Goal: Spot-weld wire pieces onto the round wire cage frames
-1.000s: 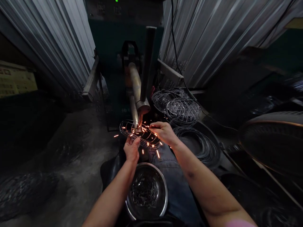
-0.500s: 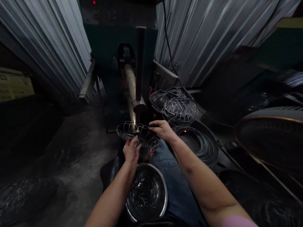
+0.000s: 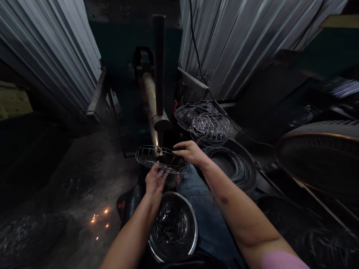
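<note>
A wire basket (image 3: 143,158) of round, shallow shape is between my hands, its rim at the electrode tips of a spot welder (image 3: 161,121). My left hand (image 3: 155,180) grips the basket's near side from below, fingers against the wires. With thumb and fingers pinched, my right hand (image 3: 188,152) holds the right part of the rim. Beneath my hands a metal bowl (image 3: 195,231) rests at my lap, with small bent wire pieces (image 3: 169,224) in it.
Wire baskets (image 3: 211,127) are stacked right of the welder. Closer in, a coil of wire (image 3: 241,170) lies in a dark round pan. A large round rim (image 3: 322,135) stands at far right. Sparks (image 3: 106,211) glow on the floor at left.
Sparks have appeared on the floor at left, and a glowing spot on the wire coil is gone. The view has shifted slightly. Both hands still hold the basket at the welder.
</note>
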The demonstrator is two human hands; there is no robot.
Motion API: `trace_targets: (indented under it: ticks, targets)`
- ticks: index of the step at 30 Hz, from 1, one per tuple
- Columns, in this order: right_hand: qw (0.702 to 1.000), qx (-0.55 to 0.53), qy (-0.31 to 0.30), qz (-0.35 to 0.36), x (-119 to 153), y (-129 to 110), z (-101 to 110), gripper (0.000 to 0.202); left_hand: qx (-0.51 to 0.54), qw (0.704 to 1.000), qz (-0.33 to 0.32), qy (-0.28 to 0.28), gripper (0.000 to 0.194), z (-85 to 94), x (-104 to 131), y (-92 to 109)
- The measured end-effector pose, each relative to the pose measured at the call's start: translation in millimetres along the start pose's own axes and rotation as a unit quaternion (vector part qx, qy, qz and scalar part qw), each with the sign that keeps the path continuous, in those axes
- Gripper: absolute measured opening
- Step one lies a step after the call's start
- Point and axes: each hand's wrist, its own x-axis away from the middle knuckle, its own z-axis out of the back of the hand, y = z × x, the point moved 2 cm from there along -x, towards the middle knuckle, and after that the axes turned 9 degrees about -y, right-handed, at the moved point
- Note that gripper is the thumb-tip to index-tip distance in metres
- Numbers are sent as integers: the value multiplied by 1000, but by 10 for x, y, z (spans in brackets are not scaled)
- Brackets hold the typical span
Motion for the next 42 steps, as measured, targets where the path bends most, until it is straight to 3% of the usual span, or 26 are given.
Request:
trace_targets:
  ticks: [8, 12, 17, 26, 30, 32, 34, 37, 39, 42]
  targets:
    - [997, 71, -1, 14, -338, -123, -133, 11, 38, 997, 32, 57, 13, -64, -21, 50]
    - [998, 59, -4, 15, -228, -37, 40, 18, 48, 997, 43, 35, 16, -80, -2, 9]
    - [996, -30, -64, -61, 37, 141, 228, 32, 49, 996, 60, 43, 16, -40, 14, 0]
    - [999, -23, -3, -30, -150, 7, -5, 19, 53, 994, 84, 39, 20, -37, -54, 63]
    - [998, -59, 8, -39, -133, 89, 70, 26, -21, 994, 100, 34, 28, 32, -42, 68]
    - [997, -76, 13, -32, -66, 173, 184, 33, -130, 990, 44, 28, 33, 132, 15, 131]
    - [994, -99, 14, -37, 26, 295, 312, 38, -266, 957, -111, 15, 40, 221, 100, 241]
    - [985, -155, -12, -69, 156, 531, 422, 42, -388, 861, -328, -40, 52, 238, 203, 319]
    - [979, -187, -26, -81, 201, 685, 419, 40, -427, 812, -392, -68, 51, 190, 176, 278]
    - [977, -198, -12, -73, 204, 855, 349, 35, -503, 734, -453, -57, 55, 100, 20, 175]
